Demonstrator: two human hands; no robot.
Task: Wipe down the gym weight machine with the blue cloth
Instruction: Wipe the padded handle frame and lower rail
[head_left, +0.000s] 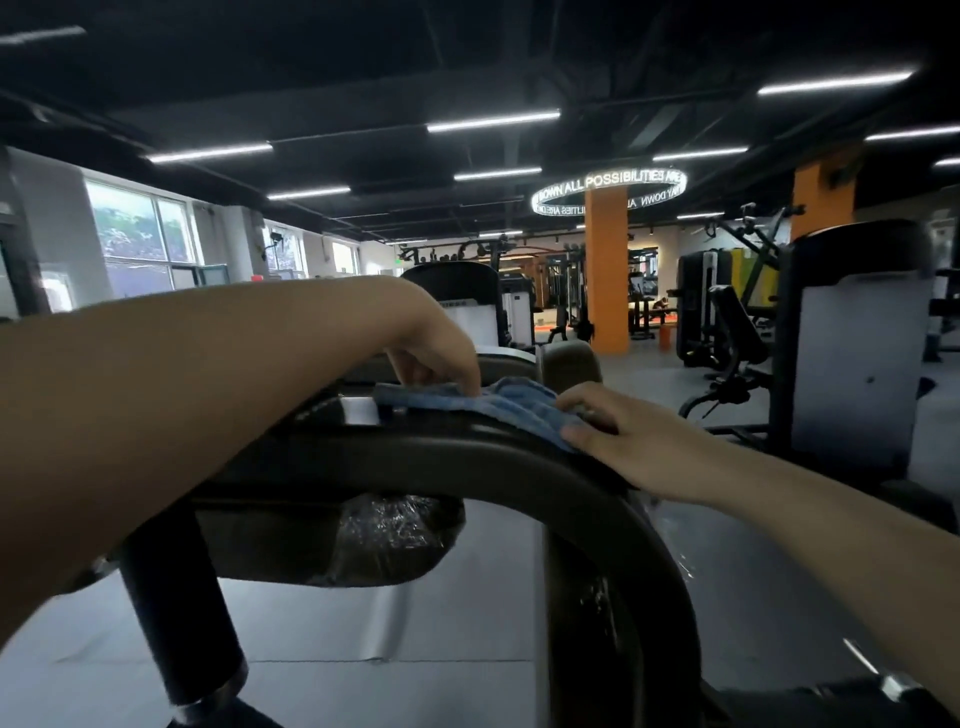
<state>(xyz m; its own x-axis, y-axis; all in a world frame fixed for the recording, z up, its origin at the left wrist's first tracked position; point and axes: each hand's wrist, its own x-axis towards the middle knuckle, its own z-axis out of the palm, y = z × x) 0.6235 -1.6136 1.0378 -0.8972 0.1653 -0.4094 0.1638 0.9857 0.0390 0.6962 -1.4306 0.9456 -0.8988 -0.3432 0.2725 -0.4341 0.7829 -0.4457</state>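
Where the dark curved frame of the one weight machine (467, 457) arches from left to lower right, a single blue cloth (498, 402) is spread along its top, long axis running left to right. Two hands are seen: the left hand (436, 348) pinches the cloth's left part with curled fingers, the right hand (623, 431) is pressed flat on its right end

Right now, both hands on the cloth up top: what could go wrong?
1. The blue cloth lies bunched on the curved frame; the left hand only pinches its edge, so it could slide off.
2. The right hand presses flat near the frame's outer curve and may slip.
3. The plastic-wrapped pad below may get missed.
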